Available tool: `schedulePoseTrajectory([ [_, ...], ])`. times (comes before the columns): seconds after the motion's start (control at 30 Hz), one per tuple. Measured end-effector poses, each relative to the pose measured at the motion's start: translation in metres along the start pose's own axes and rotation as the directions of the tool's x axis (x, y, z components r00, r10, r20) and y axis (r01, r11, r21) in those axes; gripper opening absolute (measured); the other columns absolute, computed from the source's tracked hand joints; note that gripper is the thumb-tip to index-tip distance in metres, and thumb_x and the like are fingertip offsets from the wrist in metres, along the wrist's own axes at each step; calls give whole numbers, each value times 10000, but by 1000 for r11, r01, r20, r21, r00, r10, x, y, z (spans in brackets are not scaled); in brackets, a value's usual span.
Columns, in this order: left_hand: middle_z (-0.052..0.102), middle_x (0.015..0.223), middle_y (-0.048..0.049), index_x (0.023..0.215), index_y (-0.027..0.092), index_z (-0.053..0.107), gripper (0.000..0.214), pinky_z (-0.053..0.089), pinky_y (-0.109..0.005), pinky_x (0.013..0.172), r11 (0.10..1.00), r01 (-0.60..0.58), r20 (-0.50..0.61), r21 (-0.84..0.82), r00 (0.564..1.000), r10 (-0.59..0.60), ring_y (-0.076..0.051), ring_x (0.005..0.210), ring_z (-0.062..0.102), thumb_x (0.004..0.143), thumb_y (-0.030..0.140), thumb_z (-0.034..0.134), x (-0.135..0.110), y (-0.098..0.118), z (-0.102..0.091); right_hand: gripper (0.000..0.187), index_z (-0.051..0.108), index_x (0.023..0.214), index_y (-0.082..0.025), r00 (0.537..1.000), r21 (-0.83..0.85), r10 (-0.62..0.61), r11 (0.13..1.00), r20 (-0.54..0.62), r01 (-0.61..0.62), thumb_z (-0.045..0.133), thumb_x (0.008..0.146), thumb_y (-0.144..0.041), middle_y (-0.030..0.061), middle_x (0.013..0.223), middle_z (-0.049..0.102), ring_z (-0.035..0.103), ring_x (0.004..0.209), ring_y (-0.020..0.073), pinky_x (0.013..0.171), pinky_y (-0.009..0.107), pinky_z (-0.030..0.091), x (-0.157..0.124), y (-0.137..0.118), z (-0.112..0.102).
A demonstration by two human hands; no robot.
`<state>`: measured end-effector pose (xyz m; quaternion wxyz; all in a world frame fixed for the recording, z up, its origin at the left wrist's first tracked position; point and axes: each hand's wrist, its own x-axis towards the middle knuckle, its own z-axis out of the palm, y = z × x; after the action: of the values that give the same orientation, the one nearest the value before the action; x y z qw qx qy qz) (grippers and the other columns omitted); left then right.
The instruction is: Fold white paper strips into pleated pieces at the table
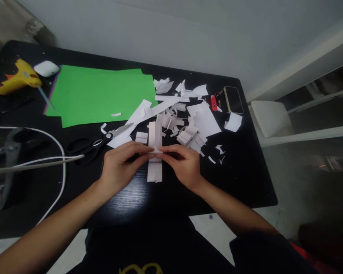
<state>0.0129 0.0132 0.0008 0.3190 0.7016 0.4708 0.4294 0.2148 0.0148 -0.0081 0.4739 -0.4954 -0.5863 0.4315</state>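
A long folded white paper strip [155, 137] lies lengthwise on the black table [240, 171]. My left hand [121, 167] pinches it from the left near its middle, fingers closed on the paper. My right hand [183, 163] pinches the same spot from the right, fingertips meeting those of the left. The strip's lower end [154, 173] shows between my wrists.
White paper scraps [188, 121] are piled behind the strip. Black-handled scissors [94, 144] lie to the left, green paper sheets [100, 95] behind them. A yellow glue gun [11, 82], a white cable [60, 160], a phone [233, 99] and a red lighter [214, 102] also sit on the table.
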Motion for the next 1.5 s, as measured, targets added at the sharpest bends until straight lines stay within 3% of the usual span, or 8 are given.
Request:
schedulePoseTrajectory([
  [0.23, 779, 949, -15, 1025, 245, 780, 110, 568, -308, 751, 999, -39, -8, 21, 999, 39, -166, 847, 726, 932, 204, 738, 0, 1, 1, 123, 821, 972, -331, 992, -44, -125, 991, 20, 126, 829, 860, -280, -6, 943, 817, 760, 852, 208, 832, 400, 645, 1, -2, -2],
  [0.43, 778, 937, -16, 1005, 255, 778, 86, 573, -330, 745, 999, -35, -9, 36, 999, 36, -177, 841, 724, 940, 228, 728, 0, 2, 0, 93, 814, 960, -335, 990, -72, -141, 987, 25, 143, 821, 869, -318, 0, 935, 807, 748, 866, 221, 838, 431, 639, 2, -1, -2],
  [0.83, 753, 936, -19, 991, 218, 772, 99, 561, -287, 750, 990, -119, -27, 69, 992, 121, -151, 847, 707, 944, 154, 713, 0, -3, 1, 125, 804, 937, -261, 955, -142, -297, 945, 2, 295, 811, 865, -159, 2, 874, 733, 706, 802, 153, 753, 322, 603, 2, -1, 0],
  [0.93, 750, 920, -14, 1001, 210, 758, 83, 561, -280, 764, 995, -86, -38, 59, 995, 88, -148, 839, 704, 928, 174, 739, -1, -3, 2, 116, 796, 934, -259, 955, -147, -297, 945, 0, 294, 801, 874, -160, 6, 881, 733, 706, 815, 158, 763, 324, 602, 1, -1, 1],
  [1.1, 743, 933, 9, 1075, 217, 693, 263, 586, -274, 802, 991, 134, -75, -22, 988, -135, -142, 823, 712, 853, 269, 826, -3, -2, 6, 50, 781, 906, -253, 984, -54, -179, 983, -17, 178, 798, 879, -214, 18, 889, 731, 703, 827, 169, 732, 315, 602, 2, -3, 1],
  [1.23, 737, 882, 16, 968, 209, 678, 174, 595, -266, 774, 978, 177, -74, -114, 980, -186, -138, 785, 709, 855, 248, 804, -1, -1, 7, 72, 767, 909, -240, 999, 143, 40, 989, 30, -44, 789, 881, -302, 31, 935, 739, 725, 856, 174, 757, 313, 625, 4, -5, 3],
  [1.37, 740, 836, 11, 913, 205, 703, 112, 584, -262, 730, 975, 195, -39, -110, 979, -200, -141, 755, 701, 867, 267, 785, 0, 1, 6, 280, 725, 1062, -255, 960, 287, 252, 917, 120, -276, 833, 824, -355, 18, 965, 769, 753, 923, 190, 857, 344, 642, 8, -2, 1],
  [1.5, 739, 811, 12, 923, 208, 711, 110, 570, -248, 696, 969, 214, 16, -122, 977, -214, -136, 724, 691, 868, 278, 776, 1, 3, 5, 470, 697, 1161, -259, 925, 320, 354, 867, 141, -381, 898, 740, -316, -8, 912, 777, 753, 876, 181, 865, 343, 633, 10, 0, -1],
])
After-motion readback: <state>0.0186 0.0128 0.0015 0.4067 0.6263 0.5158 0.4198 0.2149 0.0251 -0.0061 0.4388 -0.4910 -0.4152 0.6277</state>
